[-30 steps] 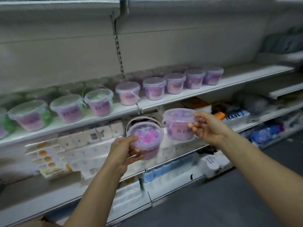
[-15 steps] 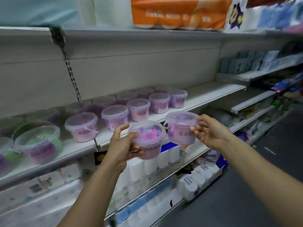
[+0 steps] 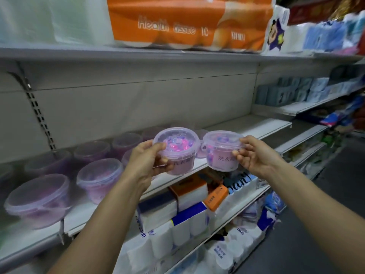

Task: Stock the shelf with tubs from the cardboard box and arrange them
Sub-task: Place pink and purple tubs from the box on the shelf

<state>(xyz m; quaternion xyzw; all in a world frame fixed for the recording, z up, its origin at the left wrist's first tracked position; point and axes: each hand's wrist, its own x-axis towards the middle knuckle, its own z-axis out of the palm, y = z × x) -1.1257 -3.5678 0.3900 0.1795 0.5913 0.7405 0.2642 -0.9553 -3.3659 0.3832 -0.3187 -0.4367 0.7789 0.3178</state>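
My left hand (image 3: 145, 162) grips a clear tub (image 3: 176, 150) filled with pink and purple beads, tilted so its lid faces me. My right hand (image 3: 254, 155) holds a second, similar tub (image 3: 221, 150) upright by its right side, its label showing. Both tubs hang side by side in front of the white middle shelf (image 3: 246, 126). Several matching tubs (image 3: 98, 180) stand in rows on the left part of that shelf. The cardboard box is out of view.
The shelf's right part is bare. Above, an orange tissue pack (image 3: 187, 22) sits on the upper shelf. Below are stacked tissue packs (image 3: 189, 220) and an orange box (image 3: 216, 196). A slotted upright (image 3: 39, 119) stands at the left. Dark aisle floor (image 3: 325, 224) lies to the right.
Both hands have lifted the tubs higher and closer to the middle shelf. My view has swung up and to the right along the shelf.
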